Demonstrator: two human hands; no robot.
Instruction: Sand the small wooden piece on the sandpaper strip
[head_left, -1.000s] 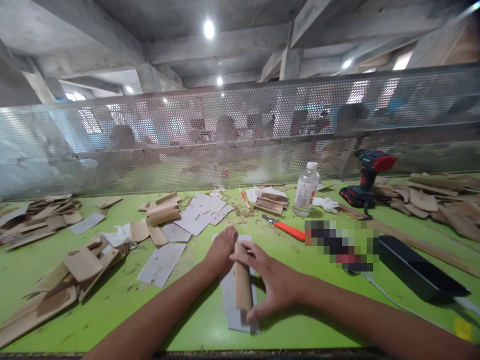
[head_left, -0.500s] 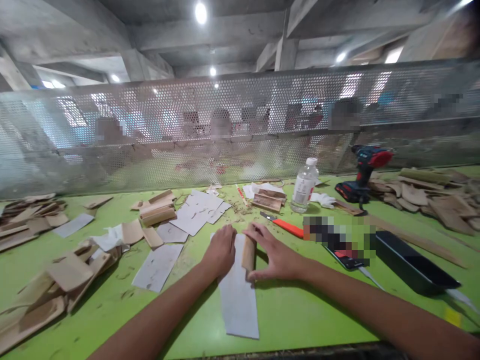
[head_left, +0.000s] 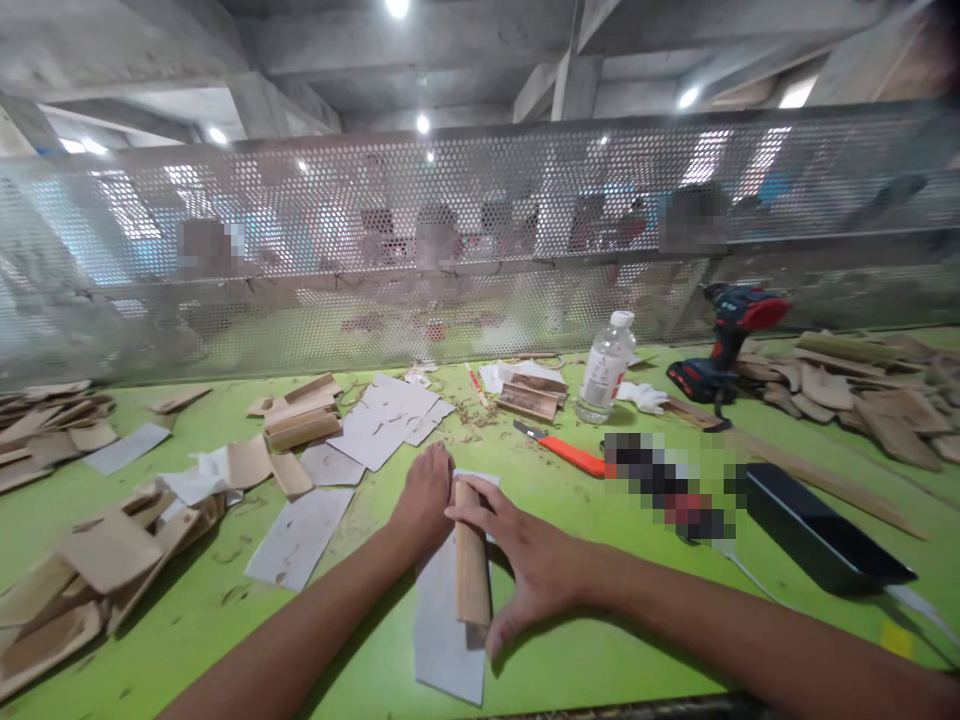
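A short wooden strip is observed lying lengthwise on a grey sheet of sandpaper, near the front edge of the green tabletop. The strip is held by the right hand — fingers spread, the forefinger laid across its far end and the thumb hooked at its near end, the palm resting to the strip's right. The left hand is pressed flat on the far part of the sheet, just beside the strip's far end; its fingers are closed together and nothing is pinched by them.

More grey sheets are noted beyond the hands, with further wooden pieces to their left. Heaps of wooden offcuts are recorded at the left of the tabletop, and another heap at the far right. An orange-handled utility knife is seen just beyond the right hand, apart from it. A clear plastic bottle stands upright farther back, with a white glove beside it and a red-and-blue cordless drill to its right. A flat black case is noted to the right of the forearm. The far edge of the tabletop is closed off by a perforated metal screen — persons behind it are seen only as blurred shapes.
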